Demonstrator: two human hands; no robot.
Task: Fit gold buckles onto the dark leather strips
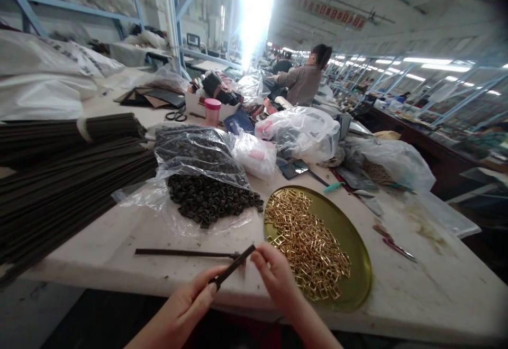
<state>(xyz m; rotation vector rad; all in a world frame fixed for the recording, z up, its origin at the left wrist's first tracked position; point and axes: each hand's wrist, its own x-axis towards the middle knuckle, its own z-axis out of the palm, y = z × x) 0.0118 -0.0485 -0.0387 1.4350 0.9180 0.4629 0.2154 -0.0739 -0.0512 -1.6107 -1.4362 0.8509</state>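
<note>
just left of the round tray (363,272), at its near side, i have the dark strip (234,267) slanting up between two hands above the tabletop (408,296). the left grip (198,296) is closed round its lower end, thumb pressed on top; the right grip (273,269) is drawn to a pinch at the upper end, nearest the tray, though from here i cannot tell how firmly.

to handle this well, i would lay the left thumb flat along the strip, hold both ends in line so it doesn't twist, and mind the right wrist near the tray, where a nudge could scatter the metal frames (309,238).

those are small open rectangles, glossy gold, heaped at angles on smooth olive-gold metal. the strip is matte, narrow and flat; i judge it pliable with some spring. a second strip (178,253) lies straight on the tabletop, farther left of the tray. also left of the tray, just beside it, dark loops (210,203), dull and curled, spill from a crinkled clear bag (198,150). well left of the tray sit long dark bundles (71,174), one wrapped by a pale band (83,129).
</note>
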